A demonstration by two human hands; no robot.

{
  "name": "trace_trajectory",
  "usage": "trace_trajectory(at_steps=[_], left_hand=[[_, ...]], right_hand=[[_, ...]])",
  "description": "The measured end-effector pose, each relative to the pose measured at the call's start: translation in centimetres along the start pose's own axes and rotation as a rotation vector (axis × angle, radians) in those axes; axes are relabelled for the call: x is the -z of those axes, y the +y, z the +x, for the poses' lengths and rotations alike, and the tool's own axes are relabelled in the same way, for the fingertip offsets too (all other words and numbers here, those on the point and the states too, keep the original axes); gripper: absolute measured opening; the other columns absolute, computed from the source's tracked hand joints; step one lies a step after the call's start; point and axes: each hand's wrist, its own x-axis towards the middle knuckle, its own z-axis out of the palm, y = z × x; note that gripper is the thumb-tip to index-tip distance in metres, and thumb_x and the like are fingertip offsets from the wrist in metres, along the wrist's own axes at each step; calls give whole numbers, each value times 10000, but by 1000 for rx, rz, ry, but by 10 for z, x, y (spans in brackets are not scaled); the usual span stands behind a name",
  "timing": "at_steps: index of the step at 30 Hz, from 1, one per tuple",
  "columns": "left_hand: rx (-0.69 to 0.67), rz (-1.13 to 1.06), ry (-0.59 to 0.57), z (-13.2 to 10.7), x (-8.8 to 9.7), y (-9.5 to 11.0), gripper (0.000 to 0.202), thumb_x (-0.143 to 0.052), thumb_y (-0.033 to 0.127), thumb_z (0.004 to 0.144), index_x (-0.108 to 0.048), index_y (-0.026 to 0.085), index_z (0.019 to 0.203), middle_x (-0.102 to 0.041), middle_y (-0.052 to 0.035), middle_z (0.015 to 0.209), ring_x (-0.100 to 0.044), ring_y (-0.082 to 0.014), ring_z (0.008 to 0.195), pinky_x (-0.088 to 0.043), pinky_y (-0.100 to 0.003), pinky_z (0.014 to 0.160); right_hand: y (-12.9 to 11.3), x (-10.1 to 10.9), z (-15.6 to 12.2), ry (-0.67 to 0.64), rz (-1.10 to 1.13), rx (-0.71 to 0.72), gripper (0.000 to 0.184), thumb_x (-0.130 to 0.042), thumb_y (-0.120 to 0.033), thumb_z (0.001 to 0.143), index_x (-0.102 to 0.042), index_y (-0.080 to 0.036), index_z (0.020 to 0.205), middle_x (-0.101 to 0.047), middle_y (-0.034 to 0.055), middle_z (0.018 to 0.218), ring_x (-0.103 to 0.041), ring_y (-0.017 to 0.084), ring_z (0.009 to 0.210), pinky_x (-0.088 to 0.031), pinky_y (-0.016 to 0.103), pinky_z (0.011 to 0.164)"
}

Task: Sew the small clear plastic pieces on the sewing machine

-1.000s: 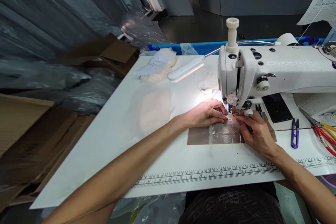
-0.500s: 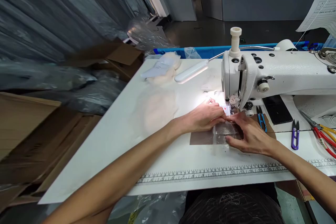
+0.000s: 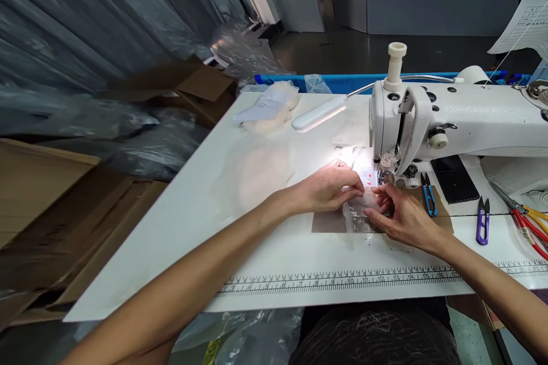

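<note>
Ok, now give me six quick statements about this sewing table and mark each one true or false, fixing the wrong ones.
1. The left hand and right hand are both at the clear plastic piece. True.
2. The blue snips lie partly over the brown sheet. True.
3. The right hand is holding the blue snips. False: they lie beside that hand.
4. The ruler strip runs along the far edge of the table. False: it runs along the near edge.
5. The slim lamp is left of the sewing machine. True.
6. The black phone lies to the right of the purple snips. False: it lies to their left.
</note>
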Motion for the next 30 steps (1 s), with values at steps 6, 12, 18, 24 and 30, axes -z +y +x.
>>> trace_trajectory(at_steps=[6, 12, 18, 24, 30], left_hand=[[-23, -8, -12, 5, -4, 4, 218, -447, 235, 962, -641, 174, 885, -690, -16, 781, -596, -131, 718, -468, -266, 740], [107, -122, -80, 3, 10, 1, 212, -515, 308, 949, -660, 172, 876, -700, -23, 808, -620, -137, 754, -480, -242, 717], [228, -218, -101, 11, 20, -17, 304, -496, 387, 962, -644, 145, 856, -656, -18, 737, -580, -117, 633, -437, -200, 567], [-74, 291, -74, 44, -2, -48, 297, -452, 328, 983, -631, 165, 809, -615, -22, 751, -529, -129, 622, -391, -242, 605], [-114, 483, 165, 32, -8, -29, 236, -422, 218, 989, -612, 159, 863, -620, -61, 945, -565, -149, 747, -444, -270, 666]], right_hand=[[-2, 0, 7, 19, -162, 7, 144, -527, -298, 916, -617, -186, 909, -633, 35, 765, -566, 159, 655, -393, 284, 615], [-3, 3, 1, -23, 32, -21, 190, -525, -251, 890, -591, -191, 723, -594, -9, 637, -518, 125, 577, -368, 255, 576], [-4, 3, 6, -101, 104, -225, 233, -532, -187, 867, -595, -184, 643, -614, -15, 570, -557, 120, 534, -370, 241, 548], [-2, -8, 12, 62, -534, -292, 132, -557, -241, 909, -681, -198, 901, -692, 49, 752, -619, 202, 673, -324, 271, 538], [7, -11, 4, 38, -621, -93, 249, -465, -257, 974, -672, -229, 1111, -685, 95, 1011, -643, 215, 801, -392, 271, 582]])
